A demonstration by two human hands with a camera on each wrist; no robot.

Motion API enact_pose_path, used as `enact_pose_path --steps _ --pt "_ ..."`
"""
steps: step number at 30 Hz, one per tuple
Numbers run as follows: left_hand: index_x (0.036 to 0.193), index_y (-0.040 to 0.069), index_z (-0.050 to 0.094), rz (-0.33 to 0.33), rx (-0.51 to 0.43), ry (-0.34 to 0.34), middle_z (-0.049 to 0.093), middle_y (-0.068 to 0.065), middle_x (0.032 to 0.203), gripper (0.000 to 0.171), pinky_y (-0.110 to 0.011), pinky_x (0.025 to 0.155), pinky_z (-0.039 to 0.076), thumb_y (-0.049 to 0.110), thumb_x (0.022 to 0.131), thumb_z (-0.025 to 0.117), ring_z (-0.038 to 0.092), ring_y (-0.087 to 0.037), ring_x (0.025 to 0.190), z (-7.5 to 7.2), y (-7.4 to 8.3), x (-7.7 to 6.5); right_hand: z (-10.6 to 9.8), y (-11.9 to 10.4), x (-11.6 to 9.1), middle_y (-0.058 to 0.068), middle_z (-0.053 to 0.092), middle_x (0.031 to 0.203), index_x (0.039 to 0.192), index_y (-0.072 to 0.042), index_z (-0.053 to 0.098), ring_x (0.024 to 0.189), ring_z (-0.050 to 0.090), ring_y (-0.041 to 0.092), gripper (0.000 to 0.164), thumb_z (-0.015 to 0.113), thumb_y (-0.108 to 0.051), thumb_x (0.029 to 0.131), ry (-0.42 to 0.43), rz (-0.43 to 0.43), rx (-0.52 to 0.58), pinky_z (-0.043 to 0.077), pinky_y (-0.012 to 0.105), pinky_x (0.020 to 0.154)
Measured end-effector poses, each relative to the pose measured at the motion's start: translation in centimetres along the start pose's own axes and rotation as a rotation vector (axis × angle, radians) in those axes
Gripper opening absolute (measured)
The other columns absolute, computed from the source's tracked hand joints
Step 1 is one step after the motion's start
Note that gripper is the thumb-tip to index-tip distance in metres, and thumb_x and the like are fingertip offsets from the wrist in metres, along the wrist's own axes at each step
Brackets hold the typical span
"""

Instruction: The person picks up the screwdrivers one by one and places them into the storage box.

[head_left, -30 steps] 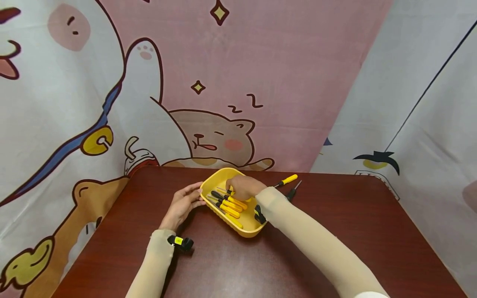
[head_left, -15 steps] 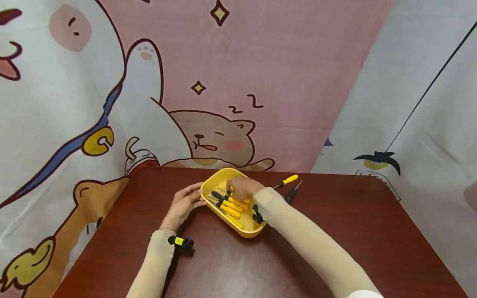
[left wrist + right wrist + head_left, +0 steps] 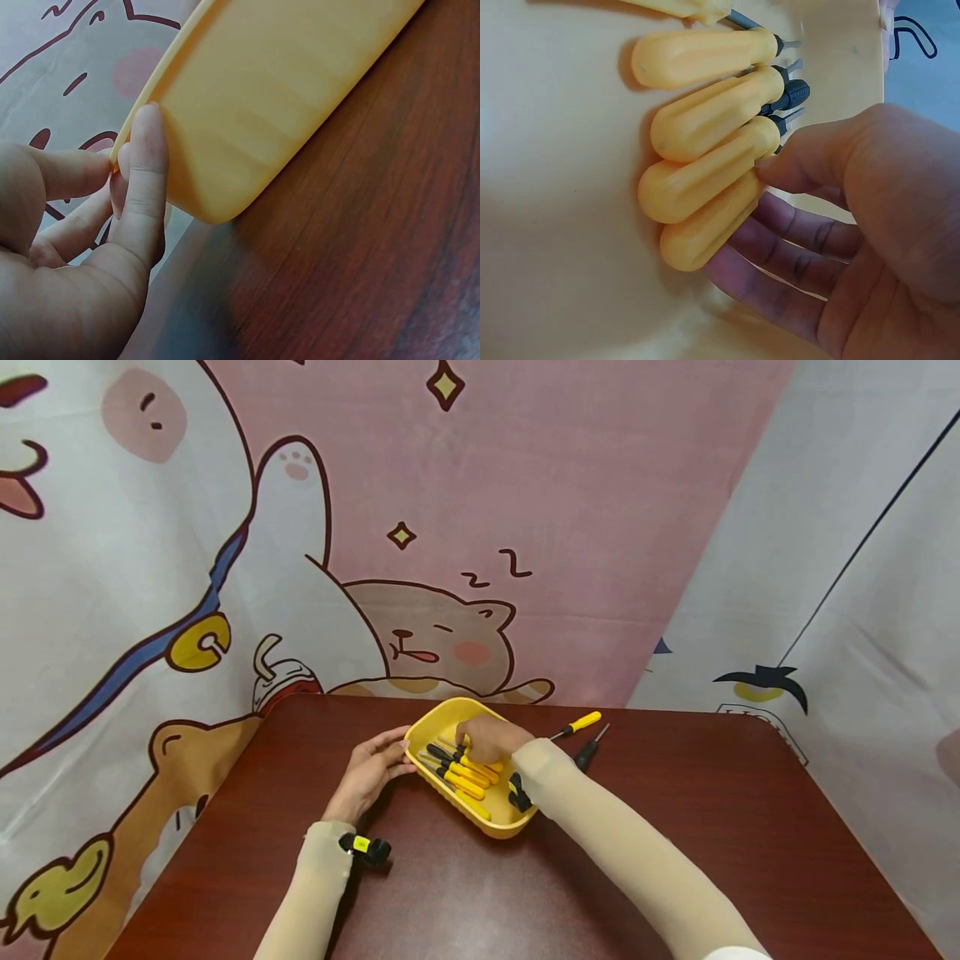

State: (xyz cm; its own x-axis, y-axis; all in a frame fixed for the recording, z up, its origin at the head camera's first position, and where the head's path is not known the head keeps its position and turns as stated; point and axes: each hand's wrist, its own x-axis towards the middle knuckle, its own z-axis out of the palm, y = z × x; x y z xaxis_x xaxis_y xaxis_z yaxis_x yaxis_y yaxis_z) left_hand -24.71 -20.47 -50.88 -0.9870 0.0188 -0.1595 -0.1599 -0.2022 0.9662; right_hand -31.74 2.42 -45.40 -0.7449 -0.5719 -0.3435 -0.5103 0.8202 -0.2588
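Observation:
In the head view my left hand (image 3: pixel 366 774) is at the left corner of a yellow plastic tray (image 3: pixel 516 827). Thumb and fingers pinch the tray's rim (image 3: pixel 159 88) in the left wrist view. My right hand (image 3: pixel 491 737) reaches down inside the tray. Seen from the right wrist, its thumb and fingers (image 3: pixel 780 292) pinch the yellow handle of the endmost screwdriver (image 3: pixel 697 244). Several more yellow-handled screwdrivers (image 3: pixel 705 60) lie beside it in a row, their dark collars and metal shafts pointing the same way. The shaft of the pinched screwdriver is mostly hidden by the hand.
On the brown table (image 3: pixel 675 827), right of the tray, lie a yellow-handled screwdriver (image 3: pixel 582 722) and a black-handled screwdriver (image 3: pixel 587 753), the latter partly behind the right forearm. A printed cartoon cloth (image 3: pixel 585 527) hangs beyond the table's far edge.

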Motion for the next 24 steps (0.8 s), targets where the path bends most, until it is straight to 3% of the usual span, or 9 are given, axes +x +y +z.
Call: enact_pose_path --steps 12,19,24 --pt "0.144 0.001 0.055 -0.005 -0.022 -0.007 0.058 -0.022 0.125 0.042 -0.028 0.076 0.065 0.008 0.103 0.060 0.065 -0.016 0.083 -0.01 -0.01 0.18 -0.05 0.13 -0.21 0.001 0.066 0.111 0.135 -0.015 0.065 0.089 0.057 0.017 0.038 0.066 -0.015 0.096 -0.003 0.008 0.048 0.050 0.026 0.077" --pt "0.144 0.002 0.055 -0.008 -0.005 -0.009 0.058 -0.021 0.124 0.042 -0.029 0.077 0.065 0.009 0.103 0.061 0.065 -0.016 0.084 -0.04 -0.02 0.11 -0.36 0.19 -0.63 0.004 0.064 0.102 0.138 -0.014 0.063 0.082 0.056 0.017 0.042 0.066 -0.016 0.096 0.006 -0.009 0.062 0.049 0.026 0.072" --pt "0.144 0.003 0.056 -0.008 -0.002 -0.004 0.058 -0.021 0.124 0.041 -0.028 0.077 0.065 0.009 0.103 0.061 0.065 -0.015 0.084 -0.03 -0.06 0.11 -0.67 0.49 -0.99 0.008 0.066 0.123 0.140 -0.015 0.060 0.100 0.059 0.018 0.043 0.066 -0.021 0.098 0.032 -0.046 0.056 0.054 0.031 0.090"
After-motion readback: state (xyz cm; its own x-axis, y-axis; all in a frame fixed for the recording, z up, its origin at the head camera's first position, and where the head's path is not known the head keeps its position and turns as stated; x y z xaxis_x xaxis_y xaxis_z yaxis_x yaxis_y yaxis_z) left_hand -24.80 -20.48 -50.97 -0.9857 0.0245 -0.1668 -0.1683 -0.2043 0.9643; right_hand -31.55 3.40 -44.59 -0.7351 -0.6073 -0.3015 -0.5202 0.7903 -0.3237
